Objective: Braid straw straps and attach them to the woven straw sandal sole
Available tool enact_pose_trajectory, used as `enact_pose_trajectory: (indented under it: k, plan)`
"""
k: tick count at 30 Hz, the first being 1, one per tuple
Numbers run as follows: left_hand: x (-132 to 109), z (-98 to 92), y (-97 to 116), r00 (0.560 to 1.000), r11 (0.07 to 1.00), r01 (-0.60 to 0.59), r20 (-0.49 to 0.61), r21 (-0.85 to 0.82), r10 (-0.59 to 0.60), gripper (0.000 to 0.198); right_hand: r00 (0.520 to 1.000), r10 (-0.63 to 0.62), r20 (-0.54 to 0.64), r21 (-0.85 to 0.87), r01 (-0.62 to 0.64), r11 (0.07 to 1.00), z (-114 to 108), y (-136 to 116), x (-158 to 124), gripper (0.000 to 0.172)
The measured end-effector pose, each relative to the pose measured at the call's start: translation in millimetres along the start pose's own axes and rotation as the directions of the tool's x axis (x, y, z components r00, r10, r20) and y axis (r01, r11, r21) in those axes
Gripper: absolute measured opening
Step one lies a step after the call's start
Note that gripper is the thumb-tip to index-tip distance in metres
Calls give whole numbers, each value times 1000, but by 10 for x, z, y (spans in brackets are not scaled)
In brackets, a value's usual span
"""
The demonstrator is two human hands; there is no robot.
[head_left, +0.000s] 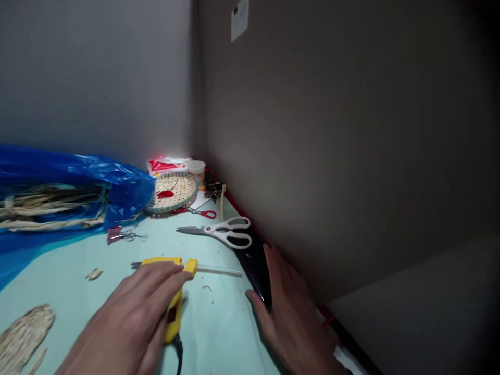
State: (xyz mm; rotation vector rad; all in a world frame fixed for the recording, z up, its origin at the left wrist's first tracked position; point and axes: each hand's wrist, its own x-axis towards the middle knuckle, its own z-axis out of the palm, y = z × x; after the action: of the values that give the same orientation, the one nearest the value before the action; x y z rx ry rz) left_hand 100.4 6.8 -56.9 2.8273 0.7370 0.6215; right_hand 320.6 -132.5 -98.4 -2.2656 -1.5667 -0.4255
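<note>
My left hand (136,307) is closed over a yellow glue gun (173,317), whose dark nozzle points left. A pale glue stick (221,270) juts from its back, and a black cord drops from its handle. My right hand (291,312) straddles a long, glossy black object (253,260) by the wall, thumb along its left edge and fingers at its right. What this object is, I cannot tell. White-handled scissors (222,230) lie just beyond, their handles over its far end.
Left, a blue plastic bag (89,177) holds dry plant strands (58,200). A woven round tray (177,190), a lidded tub (196,169) and red-handled scissors (207,214) sit near the corner. Clips (121,235) and a braided fibre piece (27,333) lie left. A wall (332,156) bounds the right.
</note>
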Motion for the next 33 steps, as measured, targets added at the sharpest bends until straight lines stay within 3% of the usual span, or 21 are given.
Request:
enact_pose_trajectory:
  k: [3, 6, 10, 18, 24, 28, 33]
  plan:
    - [431, 128, 238, 984, 998, 51, 170, 48, -58, 41, 1000, 30, 8, 23, -31, 999, 22, -54, 58, 71]
    - [713, 274, 354, 946, 997, 52, 318, 56, -67, 35, 998, 62, 21, 57, -63, 996, 3, -130, 30, 68]
    - [891, 343, 307, 937, 1000, -5, 349, 13, 0, 41, 991, 134, -6, 106, -132, 986, -22, -226, -118, 71]
    - [1234, 333, 189, 931, 980, -9, 360, 197, -63, 38, 983, 172, -56, 175, -160, 971, 24, -252, -77, 72]
    - [1110, 318, 211, 949, 990, 13, 311, 141, -57, 38, 961, 205, -186, 240, -158, 958, 166, -342, -220, 59]
    - [934, 240, 281, 913, 997, 68, 406, -38, -47, 33, 944, 250, -216, 275, -187, 943, 204, -429, -317, 48]
    - [938, 243, 210, 908, 1000, -7, 419, 0, 7, 31, 973, 135, -189, 239, -88, 967, 135, -425, -257, 58]
